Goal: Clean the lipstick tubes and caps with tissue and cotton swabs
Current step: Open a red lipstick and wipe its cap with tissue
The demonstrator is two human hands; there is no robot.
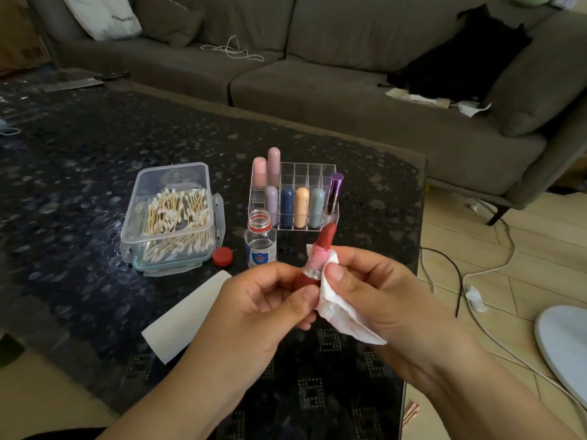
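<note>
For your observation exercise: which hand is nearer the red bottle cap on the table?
Left. The left hand is just right of the cap; the right hand lies farther right.

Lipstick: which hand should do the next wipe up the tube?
Right, probably. The right hand already pinches the tissue against the lipstick, while the left hand grips its base and steadies it.

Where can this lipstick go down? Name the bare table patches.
Bare tabletop lies left of and behind the swab box, and near the right edge beside the organizer. It is crowded between box and organizer: red cap, open bottle, folded tissue.
</note>
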